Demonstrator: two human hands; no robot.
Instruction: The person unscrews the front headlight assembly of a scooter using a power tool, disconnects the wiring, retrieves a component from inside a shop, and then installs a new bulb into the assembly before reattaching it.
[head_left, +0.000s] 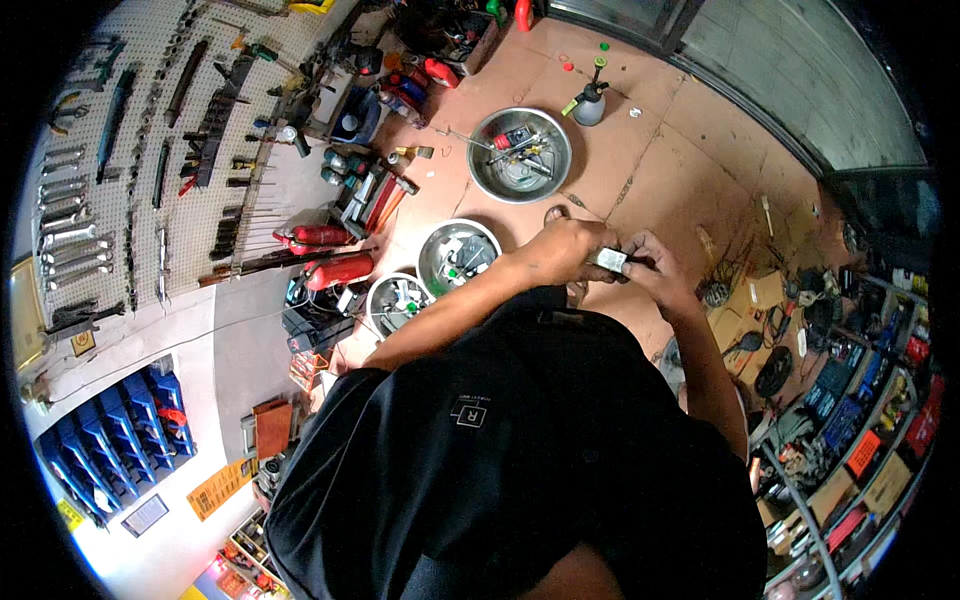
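Near the middle of the view, my left hand [580, 246] is closed around a small, pale, rectangular object [610, 260] with dark parts partly hidden by the fingers. My right hand [652, 262] grips the same object from the right, with bent fingers at its end. Beyond my hands, a steel basin [480, 180] holds tools and a red item. Left of my left forearm, a second basin [425, 245] and a smaller bowl [376, 295] hold assorted small parts. A sandalled foot [556, 215] shows just behind my hands.
A pegboard [145, 85] of tools covers the left wall, above blue bins [115, 440]. Red fire extinguishers [338, 270] lie beside it. A pump sprayer [589, 105] stands on the tiled floor [660, 160] near a glass door [780, 80]. Crowded shelves [850, 420] and cardboard line the right.
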